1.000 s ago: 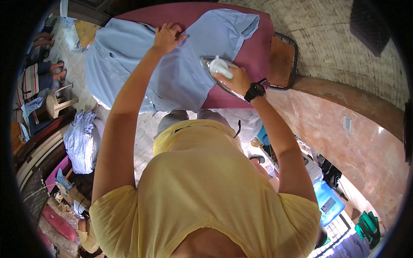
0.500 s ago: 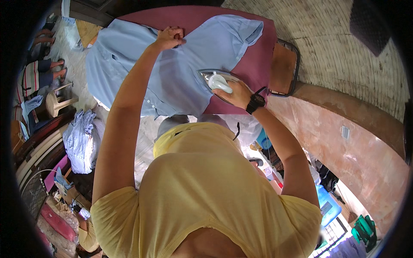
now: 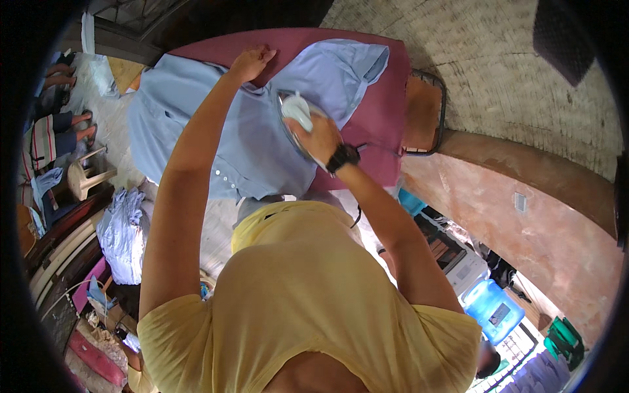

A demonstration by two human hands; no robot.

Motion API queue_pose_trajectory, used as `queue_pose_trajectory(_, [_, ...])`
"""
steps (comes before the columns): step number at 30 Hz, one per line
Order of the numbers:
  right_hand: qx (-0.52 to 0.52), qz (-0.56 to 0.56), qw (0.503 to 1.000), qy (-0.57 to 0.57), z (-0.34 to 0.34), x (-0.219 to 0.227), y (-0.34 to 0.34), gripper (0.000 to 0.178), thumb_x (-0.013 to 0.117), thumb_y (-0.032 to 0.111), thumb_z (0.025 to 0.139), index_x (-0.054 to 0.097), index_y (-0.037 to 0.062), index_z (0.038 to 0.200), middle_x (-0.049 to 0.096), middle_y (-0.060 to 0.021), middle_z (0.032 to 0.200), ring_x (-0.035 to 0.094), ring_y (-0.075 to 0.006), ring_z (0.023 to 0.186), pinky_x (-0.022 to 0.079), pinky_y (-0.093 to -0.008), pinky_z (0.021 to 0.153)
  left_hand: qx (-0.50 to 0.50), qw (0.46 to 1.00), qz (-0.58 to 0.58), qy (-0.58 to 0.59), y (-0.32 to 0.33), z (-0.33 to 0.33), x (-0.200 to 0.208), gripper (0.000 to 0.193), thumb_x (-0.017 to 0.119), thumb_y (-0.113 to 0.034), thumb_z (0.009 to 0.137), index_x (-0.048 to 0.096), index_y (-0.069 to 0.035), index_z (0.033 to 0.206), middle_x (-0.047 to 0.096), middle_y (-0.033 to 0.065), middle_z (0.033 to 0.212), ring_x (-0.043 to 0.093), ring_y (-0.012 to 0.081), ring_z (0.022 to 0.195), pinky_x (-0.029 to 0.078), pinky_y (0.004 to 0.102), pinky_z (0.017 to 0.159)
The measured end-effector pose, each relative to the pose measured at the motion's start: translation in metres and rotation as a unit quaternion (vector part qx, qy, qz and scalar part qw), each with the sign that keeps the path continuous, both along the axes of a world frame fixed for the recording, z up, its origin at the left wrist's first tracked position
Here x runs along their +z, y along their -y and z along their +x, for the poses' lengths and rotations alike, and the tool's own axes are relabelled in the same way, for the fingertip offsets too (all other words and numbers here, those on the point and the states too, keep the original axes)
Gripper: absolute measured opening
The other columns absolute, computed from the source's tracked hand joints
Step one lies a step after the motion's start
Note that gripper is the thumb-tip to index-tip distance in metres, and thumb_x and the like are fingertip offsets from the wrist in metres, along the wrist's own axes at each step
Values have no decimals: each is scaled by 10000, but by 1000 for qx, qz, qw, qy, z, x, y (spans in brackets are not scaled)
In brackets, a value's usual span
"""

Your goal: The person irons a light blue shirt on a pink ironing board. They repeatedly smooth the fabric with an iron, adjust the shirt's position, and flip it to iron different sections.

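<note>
A light blue short-sleeved shirt (image 3: 177, 111) lies spread over a maroon-covered ironing board (image 3: 377, 141). My right hand (image 3: 319, 137), with a black watch on its wrist, grips a clothes iron (image 3: 297, 111). The iron's soleplate rests on the shirt near the base of the sleeve (image 3: 337, 65). Beyond it to the left, my left hand (image 3: 251, 64) is at the shirt's far edge, over the maroon cover. Its fingers look loosely stretched, with no cloth visibly gripped. Small buttons (image 3: 221, 175) show along the shirt's near edge.
A metal-framed brown rest (image 3: 422, 112) juts from the board's right end. Crumpled blue clothes (image 3: 123, 229) and a beige plastic stool (image 3: 85, 175) are at left. A blue water container (image 3: 495, 311) stands at lower right. Other people's legs (image 3: 78, 134) show at far left.
The iron in my right hand has moved left and farther away, onto the shirt by the sleeve. My left hand has shifted slightly left, and its fingers have loosened from the cloth.
</note>
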State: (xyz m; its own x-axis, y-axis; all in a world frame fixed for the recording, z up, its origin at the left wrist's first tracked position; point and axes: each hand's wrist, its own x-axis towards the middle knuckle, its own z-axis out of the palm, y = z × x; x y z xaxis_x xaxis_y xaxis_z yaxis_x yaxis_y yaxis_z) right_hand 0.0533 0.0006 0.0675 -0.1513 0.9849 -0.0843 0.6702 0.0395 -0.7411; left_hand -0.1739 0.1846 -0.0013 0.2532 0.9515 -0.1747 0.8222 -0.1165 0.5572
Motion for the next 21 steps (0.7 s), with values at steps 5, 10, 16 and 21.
queue_pose_trajectory(5, [-150,-36,988,-13,27,13,21,482,636,444,894,673,-9,1052,684,-258,899,670,-404,907,514,-462,788,21,1000,-7,2,1,0,0,665,389,-597,958,570,-15,1223,598,208,1235,545,368,1172,425,434,985])
queue_pose_trajectory(10, [-252,-4,967,-34,5,10,-54,621,579,542,884,645,-69,968,656,-321,856,651,-472,875,521,-518,771,34,999,6,28,-2,-2,-7,559,381,-547,977,614,-56,1107,623,173,1195,558,366,1141,432,437,972])
queue_pose_trajectory(16, [-269,-22,963,-4,3,15,-85,658,530,566,908,629,-81,981,663,-312,878,658,-463,890,525,-501,799,37,999,-13,17,-4,-1,-7,547,359,-552,983,602,-86,1138,625,152,1199,547,347,1165,424,451,982])
queue_pose_trajectory(21, [-310,-23,945,-99,4,16,-27,519,569,453,936,615,-23,1138,680,-269,989,652,-439,971,522,-457,839,53,998,2,41,1,0,-7,552,402,-548,977,613,-52,1094,621,170,1190,548,347,1154,427,434,962])
